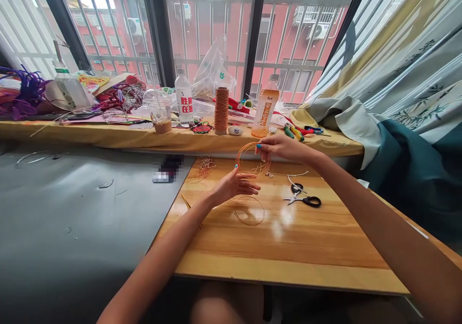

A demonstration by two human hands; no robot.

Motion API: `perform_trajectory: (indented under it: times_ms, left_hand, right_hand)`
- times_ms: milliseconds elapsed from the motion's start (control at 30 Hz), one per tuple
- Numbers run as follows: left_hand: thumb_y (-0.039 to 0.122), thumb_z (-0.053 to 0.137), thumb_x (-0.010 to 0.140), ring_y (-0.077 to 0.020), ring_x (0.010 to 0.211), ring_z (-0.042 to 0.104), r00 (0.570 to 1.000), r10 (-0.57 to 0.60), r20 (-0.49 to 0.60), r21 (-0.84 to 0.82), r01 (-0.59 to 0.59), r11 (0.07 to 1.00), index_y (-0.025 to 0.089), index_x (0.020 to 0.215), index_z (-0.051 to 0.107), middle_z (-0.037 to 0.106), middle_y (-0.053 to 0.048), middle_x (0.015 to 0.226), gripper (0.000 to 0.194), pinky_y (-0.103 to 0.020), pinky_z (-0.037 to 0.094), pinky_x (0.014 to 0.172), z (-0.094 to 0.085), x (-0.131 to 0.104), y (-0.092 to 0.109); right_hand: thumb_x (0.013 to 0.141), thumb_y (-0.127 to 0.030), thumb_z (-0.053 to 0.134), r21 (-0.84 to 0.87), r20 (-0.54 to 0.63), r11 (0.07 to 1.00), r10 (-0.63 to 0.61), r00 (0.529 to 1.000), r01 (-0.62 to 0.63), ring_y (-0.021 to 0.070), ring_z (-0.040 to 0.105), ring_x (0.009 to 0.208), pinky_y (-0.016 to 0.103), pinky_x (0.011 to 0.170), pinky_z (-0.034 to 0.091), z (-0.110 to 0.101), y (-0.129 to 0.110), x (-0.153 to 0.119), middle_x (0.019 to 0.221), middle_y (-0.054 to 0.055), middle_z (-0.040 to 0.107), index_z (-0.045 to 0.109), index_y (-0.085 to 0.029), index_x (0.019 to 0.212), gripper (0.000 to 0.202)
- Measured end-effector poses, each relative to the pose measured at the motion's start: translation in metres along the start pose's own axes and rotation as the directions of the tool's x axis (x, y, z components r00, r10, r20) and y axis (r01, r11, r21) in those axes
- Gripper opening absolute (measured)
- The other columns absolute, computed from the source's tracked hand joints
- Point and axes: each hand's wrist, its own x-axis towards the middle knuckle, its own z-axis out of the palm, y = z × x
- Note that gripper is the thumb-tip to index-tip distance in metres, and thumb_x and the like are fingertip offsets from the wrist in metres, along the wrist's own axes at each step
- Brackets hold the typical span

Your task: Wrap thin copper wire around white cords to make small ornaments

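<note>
Coil of thin coppery wire [237, 159] is up over the far edge of the wooden tabletop [317, 247], left of its middle. Right hand [279, 148] has it pinched at the upper right between thumb and fingers. Left hand [236, 185] is at the lower left, thumb up by the strands, fingers spread; can't tell if it grips. Loose wire ring [250, 225] lies nearer the front edge; scissors [296, 198] sit open to the right.

Handling, my read: very light, springy, bends and kinks easily, strands likely to slide apart. Pinch the whole bundle, best at two opposite sides.

Hard to see: strands under the right fingertips, strand count, the coil's lower side against the wood grain, any tie.
</note>
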Motion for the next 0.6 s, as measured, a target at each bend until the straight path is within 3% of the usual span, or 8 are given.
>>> perform_trajectory:
  times_ms: [233, 367, 500, 600]
  left_hand:
    - [0.060, 0.031, 0.076, -0.0132, 0.063, 0.056, 0.997, 0.070, -0.045, 0.066, -0.067, 0.996, 0.012, 0.101, 0.055, 0.062, -0.007, 0.069, 0.059, -0.029, 0.040, 0.071, 0.001, -0.001, 0.000]
    - [0.040, 0.055, 0.072, -0.0139, 0.075, 0.057, 0.996, 0.088, 0.000, 0.179, -0.086, 0.980, 0.013, 0.104, 0.054, 0.063, -0.008, 0.080, 0.042, -0.031, 0.040, 0.078, 0.009, -0.007, 0.003]
    - [0.022, 0.056, 0.071, -0.0168, 0.098, 0.051, 0.993, 0.089, 0.074, 0.455, -0.113, 0.883, 0.016, 0.101, 0.058, 0.057, -0.009, 0.107, 0.031, -0.031, 0.035, 0.089, 0.009, -0.011, 0.010]
    - [0.017, 0.050, 0.073, -0.0163, 0.098, 0.051, 0.982, 0.185, -0.031, 0.661, -0.119, 0.740, 0.016, 0.097, 0.059, 0.058, -0.008, 0.105, 0.026, -0.030, 0.036, 0.088, -0.001, -0.009, 0.014]
  right_hand:
    - [0.071, -0.038, 0.056, 0.039, -0.233, 0.999, 0.020, 0.972, -0.011, 0.0106, 0.051, 0.054, 0.028, 0.060, 0.039, -0.025, 0.006, -0.005, 0.055, 0.000, 0.056, 0.058, -0.017, 0.065, 0.022]
    - [0.077, -0.033, 0.050, 0.009, -0.368, 0.999, 0.044, 0.929, -0.043, 0.0088, 0.049, 0.052, 0.027, 0.060, 0.037, -0.041, 0.005, -0.012, 0.055, 0.000, 0.055, 0.057, -0.015, 0.068, 0.021]
    - [0.080, -0.024, 0.045, -0.020, -0.324, 0.995, 0.086, 0.942, -0.098, 0.0076, 0.049, 0.055, 0.026, 0.061, 0.035, -0.044, 0.002, -0.018, 0.056, 0.001, 0.056, 0.057, -0.012, 0.072, 0.019]
    - [0.077, -0.025, 0.049, 0.023, -0.221, 0.988, 0.154, 0.963, -0.152, 0.0086, 0.051, 0.053, 0.026, 0.060, 0.038, -0.039, 0.005, -0.016, 0.055, 0.001, 0.056, 0.059, -0.013, 0.070, 0.017]
